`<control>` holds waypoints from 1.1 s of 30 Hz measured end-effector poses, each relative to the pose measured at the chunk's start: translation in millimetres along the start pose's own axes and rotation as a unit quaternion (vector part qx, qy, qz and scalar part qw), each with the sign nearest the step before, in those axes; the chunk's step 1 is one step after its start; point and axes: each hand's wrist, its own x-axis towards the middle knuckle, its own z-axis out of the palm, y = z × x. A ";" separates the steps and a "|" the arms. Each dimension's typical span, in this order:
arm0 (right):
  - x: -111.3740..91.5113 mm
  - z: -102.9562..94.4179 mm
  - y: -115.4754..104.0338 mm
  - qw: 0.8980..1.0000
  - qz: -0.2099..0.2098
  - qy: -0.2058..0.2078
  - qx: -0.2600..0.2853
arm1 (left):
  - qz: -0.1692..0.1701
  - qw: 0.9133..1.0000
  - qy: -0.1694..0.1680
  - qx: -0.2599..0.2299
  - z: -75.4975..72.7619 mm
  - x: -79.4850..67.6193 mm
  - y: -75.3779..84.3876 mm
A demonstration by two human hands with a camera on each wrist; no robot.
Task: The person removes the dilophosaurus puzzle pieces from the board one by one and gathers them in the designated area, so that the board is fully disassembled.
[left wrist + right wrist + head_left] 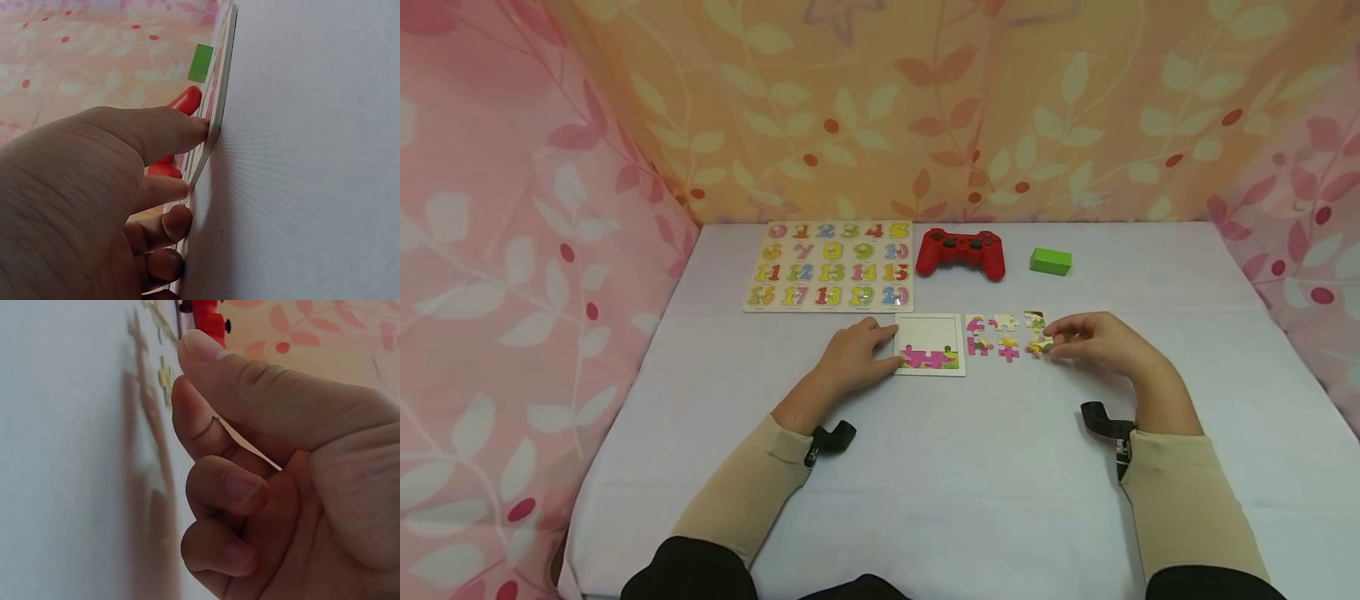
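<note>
A white puzzle tray lies in front of me in the head view, with pink and green jigsaw pieces along its bottom row. At its left side my left hand rests, thumb and index finger touching the edge; the left wrist view shows the thumb pressing on the rim. To the tray's right lie several loose jigsaw pieces. My right hand pinches a yellow and green jigsaw piece at their right end. In the right wrist view this piece appears edge-on, partly hidden by the thumb.
Behind the tray lies a number puzzle board. A red game controller and a green block sit to its right. White cloth covers the table, and patterned curtains hang at the back and sides.
</note>
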 end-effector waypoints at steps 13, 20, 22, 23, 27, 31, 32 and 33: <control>4.2 8.3 -4.6 0.996 -0.014 0.020 -0.084 | -0.001 1.000 0.006 0.003 1.8 1.4 -0.5; -7.7 -1.5 -18.8 0.993 0.010 0.030 -0.115 | -0.003 1.000 0.002 0.005 1.0 0.9 0.5; -12.9 -5.8 -25.0 0.992 0.010 0.040 -0.122 | -0.003 1.000 0.000 0.006 0.5 0.8 1.1; -15.5 -7.8 -27.7 0.991 0.007 0.045 -0.127 | -0.003 1.000 0.000 0.006 0.2 0.7 1.4; -25.4 -12.5 -41.1 0.987 -0.022 0.084 -0.138 | -0.002 1.000 -0.001 0.006 -0.6 0.5 1.9; -35.6 -12.9 -55.0 0.980 -0.055 0.133 -0.139 | -0.003 1.000 -0.001 0.006 -0.6 0.4 1.6; -38.1 -12.6 -58.3 0.978 -0.062 0.145 -0.138 | -0.002 1.000 0.000 0.006 -0.5 0.4 1.6; -40.5 -12.2 -61.6 0.976 -0.067 0.157 -0.133 | -0.003 1.000 0.000 0.005 -0.3 0.4 1.5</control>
